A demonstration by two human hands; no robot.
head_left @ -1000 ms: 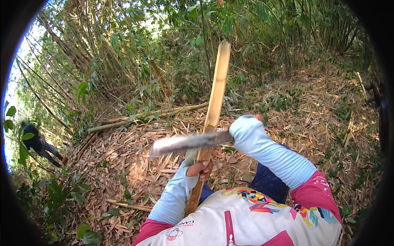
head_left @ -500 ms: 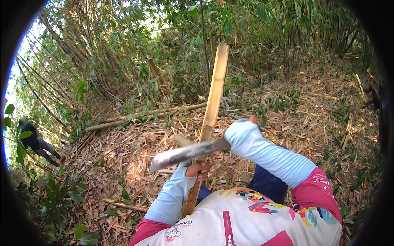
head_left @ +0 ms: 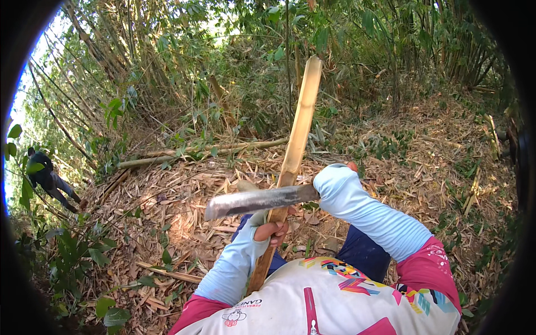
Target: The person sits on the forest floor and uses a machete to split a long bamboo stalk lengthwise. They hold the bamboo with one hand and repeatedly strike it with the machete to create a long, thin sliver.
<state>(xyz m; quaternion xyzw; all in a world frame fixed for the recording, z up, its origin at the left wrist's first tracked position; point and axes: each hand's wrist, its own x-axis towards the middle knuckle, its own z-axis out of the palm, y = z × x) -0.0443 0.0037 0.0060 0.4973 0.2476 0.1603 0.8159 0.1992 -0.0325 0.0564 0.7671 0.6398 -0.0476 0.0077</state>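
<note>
curled left hand point(head_left: 271, 230), right fist point(head_left: 338, 182)

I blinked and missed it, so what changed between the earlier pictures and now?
The knife's tip dipped lower in the picture, then came back up, close to where it began. Nothing was taken hold of or let go: the right hand still grips the knife, and the left hand still holds the bamboo.
</note>
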